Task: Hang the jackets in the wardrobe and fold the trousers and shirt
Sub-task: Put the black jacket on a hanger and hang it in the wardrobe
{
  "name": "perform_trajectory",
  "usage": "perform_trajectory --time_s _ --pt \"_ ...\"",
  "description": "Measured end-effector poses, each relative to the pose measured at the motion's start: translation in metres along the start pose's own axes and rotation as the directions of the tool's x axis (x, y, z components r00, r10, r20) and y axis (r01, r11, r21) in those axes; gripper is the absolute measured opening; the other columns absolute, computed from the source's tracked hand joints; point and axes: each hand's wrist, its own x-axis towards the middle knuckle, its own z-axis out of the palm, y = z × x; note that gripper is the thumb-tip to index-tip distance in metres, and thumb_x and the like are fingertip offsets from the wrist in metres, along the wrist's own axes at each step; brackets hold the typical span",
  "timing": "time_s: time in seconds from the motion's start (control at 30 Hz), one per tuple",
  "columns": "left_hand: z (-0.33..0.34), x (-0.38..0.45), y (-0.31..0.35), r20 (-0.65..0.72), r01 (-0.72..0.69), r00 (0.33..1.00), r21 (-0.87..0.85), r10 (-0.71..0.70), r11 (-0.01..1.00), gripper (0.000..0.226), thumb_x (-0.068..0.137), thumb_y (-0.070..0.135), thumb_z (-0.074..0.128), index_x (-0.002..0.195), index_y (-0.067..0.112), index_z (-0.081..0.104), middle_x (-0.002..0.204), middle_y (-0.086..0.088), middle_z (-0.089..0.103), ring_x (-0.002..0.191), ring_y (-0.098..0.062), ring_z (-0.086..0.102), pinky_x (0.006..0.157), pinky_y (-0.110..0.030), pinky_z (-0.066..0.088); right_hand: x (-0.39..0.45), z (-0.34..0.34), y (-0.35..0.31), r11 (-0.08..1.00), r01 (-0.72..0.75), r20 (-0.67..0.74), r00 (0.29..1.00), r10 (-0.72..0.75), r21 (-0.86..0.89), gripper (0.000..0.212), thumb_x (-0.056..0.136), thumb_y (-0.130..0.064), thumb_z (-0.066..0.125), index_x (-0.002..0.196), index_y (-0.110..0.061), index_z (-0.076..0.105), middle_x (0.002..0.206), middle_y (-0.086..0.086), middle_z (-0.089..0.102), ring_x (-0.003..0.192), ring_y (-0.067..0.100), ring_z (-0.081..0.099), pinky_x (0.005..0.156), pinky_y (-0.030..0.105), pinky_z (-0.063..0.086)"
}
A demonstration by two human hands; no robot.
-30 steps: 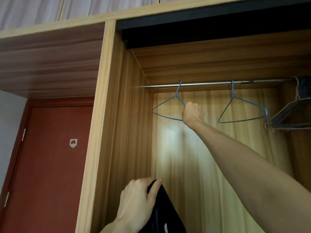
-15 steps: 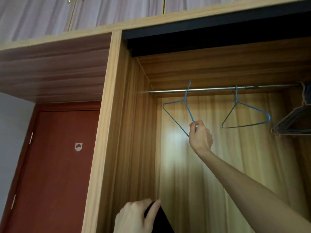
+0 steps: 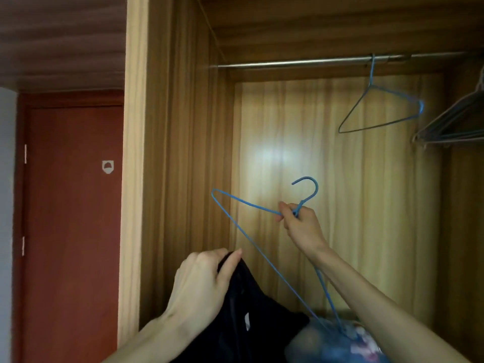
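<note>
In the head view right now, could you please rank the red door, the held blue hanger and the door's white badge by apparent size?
1. Red door, partly cropped.
2. Blue wire hanger in the right hand; nearness inflates it.
3. White badge.

The black jacket (image 3: 251, 323) runs off the bottom edge; a blurred blue bundle (image 3: 332, 344) hides the blue hanger's (image 3: 251, 239) lower corner.

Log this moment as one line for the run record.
stage: hanger off rail | right hand: grips blue hanger | left hand: holds black jacket | rail: one blue hanger hanging
</note>
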Motion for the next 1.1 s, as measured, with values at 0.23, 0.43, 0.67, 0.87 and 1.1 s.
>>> perform_trajectory --time_s 0.23,0.43,0.67,0.87,1.1 --pt "-0.014 -0.015 0.002 0.083 0.036 0.996 -0.034 -0.033 0.999 0.057 0.106 0.041 0.056 0.057 0.017 0.037 0.051 0.0 0.038 0.074 -0.043 0.04 0.065 -0.046 0.044 -0.093 -0.05 0.018 0.949 -0.136 0.123 0.987 0.105 0.283 0.038 0.103 -0.03 0.062 0.068 -0.018 0.071 0.05 -0.009 0.03 0.039 0.005 0.023 0.035 0.015 0.019" --pt "-0.02 -0.036 0.0 0.184 0.034 0.983 -0.156 -0.005 0.987 0.06 0.107 0.042 0.054 0.062 0.006 0.038 0.055 0.001 0.032 0.06 -0.023 0.031 0.061 -0.044 0.041 -0.168 -0.097 0.012 0.902 -0.216 0.252 0.96 0.125 0.375 0.027 0.094 -0.034 0.063 0.074 -0.017 0.067 0.051 -0.012 0.024 0.04 0.002 0.019 0.037 0.008 0.019" --pt "-0.014 -0.058 -0.009 0.378 0.198 0.925 -0.4 -0.036 0.895 0.066 0.103 0.054 0.057 0.068 0.0 0.04 0.058 -0.002 0.036 0.053 -0.014 0.035 0.049 -0.024 0.035 -0.224 -0.144 0.008 0.912 -0.305 0.268 0.935 0.232 0.273 0.028 0.096 -0.032 0.059 0.076 -0.012 0.063 0.054 -0.012 0.024 0.039 0.0 0.019 0.039 0.007 0.016" --pt "-0.013 -0.054 -0.001 0.444 0.366 0.885 -0.476 -0.141 0.8 0.067 0.103 0.052 0.059 0.083 -0.012 0.058 0.067 -0.019 0.056 0.062 -0.025 0.049 0.06 -0.037 0.042 -0.244 -0.176 0.006 0.89 -0.407 0.312 0.889 0.334 0.204 0.029 0.088 -0.038 0.064 0.073 -0.013 0.065 0.052 -0.014 0.024 0.041 0.001 0.015 0.04 0.007 0.014" --pt "-0.012 -0.044 0.035 0.402 0.103 0.916 -0.236 0.001 0.966 0.066 0.106 0.044 0.056 0.076 -0.015 0.056 0.069 -0.034 0.057 0.058 -0.029 0.051 0.066 -0.048 0.054 -0.232 -0.152 -0.015 0.965 -0.254 0.451 0.856 0.253 -0.06 0.041 0.097 -0.036 0.063 0.058 -0.02 0.065 0.058 0.003 0.018 0.046 0.01 0.017 0.046 0.016 0.022"
